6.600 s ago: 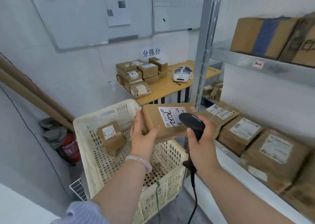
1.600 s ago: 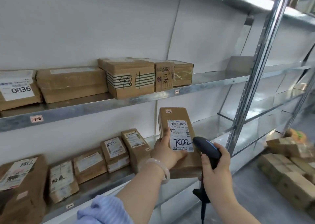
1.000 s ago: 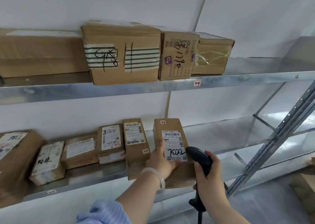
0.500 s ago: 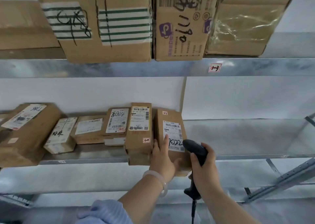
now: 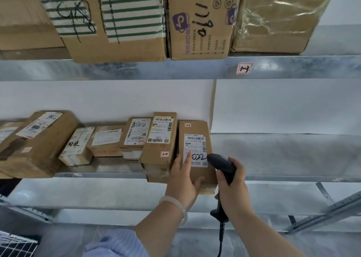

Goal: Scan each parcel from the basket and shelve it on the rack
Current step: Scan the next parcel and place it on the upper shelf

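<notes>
Parcel (image 5: 197, 128), brown carton, label marked "022": lies on lower rack shelf (image 5: 293, 155), right end of the row, touching neighbouring carton (image 5: 158, 153), front end overhanging the shelf edge.
Left hand (image 5: 182, 180): flat on the parcel, fingers extended, pressing.
Right hand (image 5: 231, 190): clenched round black barcode scanner (image 5: 219, 162), just beside the parcel.

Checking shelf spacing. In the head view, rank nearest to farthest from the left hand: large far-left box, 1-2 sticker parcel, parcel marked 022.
1. Parcel marked 022, touched by the left hand.
2. 1-2 sticker parcel, just left.
3. Large box, far left end.
</notes>
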A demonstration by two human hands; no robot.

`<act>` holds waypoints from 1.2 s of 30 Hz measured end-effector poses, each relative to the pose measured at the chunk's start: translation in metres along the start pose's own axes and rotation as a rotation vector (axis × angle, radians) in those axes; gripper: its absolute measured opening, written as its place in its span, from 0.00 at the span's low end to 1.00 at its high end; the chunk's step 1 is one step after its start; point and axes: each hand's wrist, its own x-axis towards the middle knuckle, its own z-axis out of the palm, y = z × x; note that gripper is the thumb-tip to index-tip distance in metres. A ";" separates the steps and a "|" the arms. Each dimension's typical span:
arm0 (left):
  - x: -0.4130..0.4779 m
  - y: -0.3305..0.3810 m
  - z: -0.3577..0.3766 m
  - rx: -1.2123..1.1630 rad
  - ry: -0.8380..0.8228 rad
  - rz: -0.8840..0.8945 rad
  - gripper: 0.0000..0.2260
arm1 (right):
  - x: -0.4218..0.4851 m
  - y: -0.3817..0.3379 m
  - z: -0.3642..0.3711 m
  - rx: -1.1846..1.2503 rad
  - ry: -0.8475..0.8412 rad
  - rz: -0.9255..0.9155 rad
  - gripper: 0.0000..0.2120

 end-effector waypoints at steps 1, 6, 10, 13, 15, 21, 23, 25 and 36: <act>-0.004 -0.001 -0.001 -0.007 0.010 0.025 0.35 | -0.002 0.000 -0.001 0.005 -0.001 -0.012 0.20; -0.033 -0.015 0.001 0.082 0.031 0.130 0.33 | -0.011 -0.003 -0.004 0.004 -0.034 -0.068 0.26; -0.035 -0.020 0.006 0.206 0.020 0.089 0.35 | -0.005 -0.006 0.001 0.036 -0.050 -0.056 0.22; -0.025 -0.016 0.006 0.247 0.011 0.069 0.36 | 0.003 -0.011 0.006 0.047 -0.055 -0.056 0.23; -0.022 -0.014 0.007 0.246 0.012 0.054 0.36 | 0.006 -0.014 0.008 0.037 -0.055 -0.048 0.25; -0.029 -0.016 0.000 0.227 -0.005 0.065 0.35 | -0.012 -0.018 -0.001 0.002 -0.022 -0.088 0.26; -0.036 -0.017 -0.006 0.214 0.002 0.096 0.34 | -0.026 -0.022 -0.004 0.008 -0.013 -0.106 0.25; -0.044 -0.019 -0.016 0.190 0.019 0.122 0.32 | -0.041 -0.027 -0.004 0.019 -0.017 -0.139 0.24; -0.138 -0.124 -0.166 0.259 0.258 -0.104 0.32 | -0.158 -0.085 0.117 -0.058 -0.276 -0.413 0.32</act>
